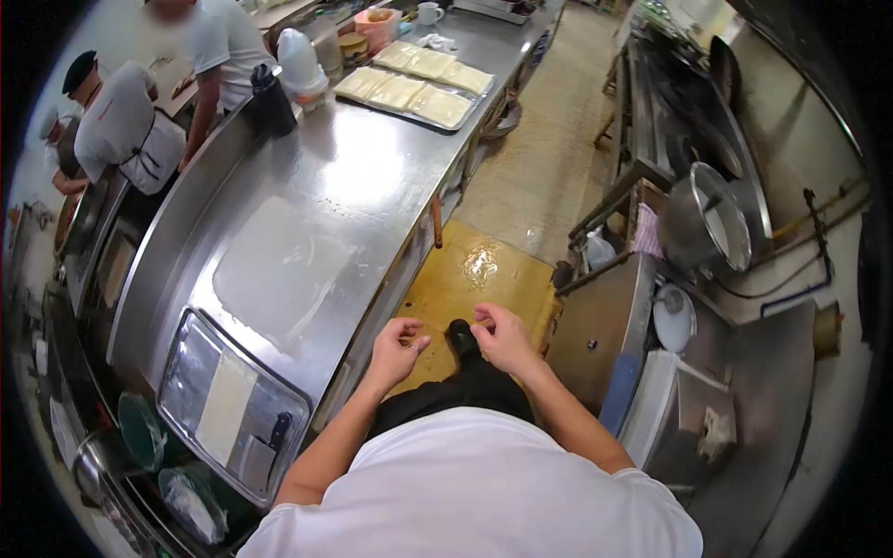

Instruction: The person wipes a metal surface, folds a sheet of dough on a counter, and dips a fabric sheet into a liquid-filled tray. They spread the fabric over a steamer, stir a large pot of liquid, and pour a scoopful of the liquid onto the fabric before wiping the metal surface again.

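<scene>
My left hand hovers in front of my body near the steel counter's edge, its fingers loosely curled and apart from the thumb. Level with it, my right hand is bent the same way, thumb and fingertips apart. I see nothing held in either hand; anything very thin between the fingers is too small to make out. On the counter to my left lies a metal tray with a pale flat dough strip and a dark-handled cleaver. A thin whitish patch covers the steel beyond it.
Further along the counter, a second tray bears several pale slabs, near a dark bottle. Co-workers stand beyond the counter. A large pot and stove line the right side. Yellow floor lies between.
</scene>
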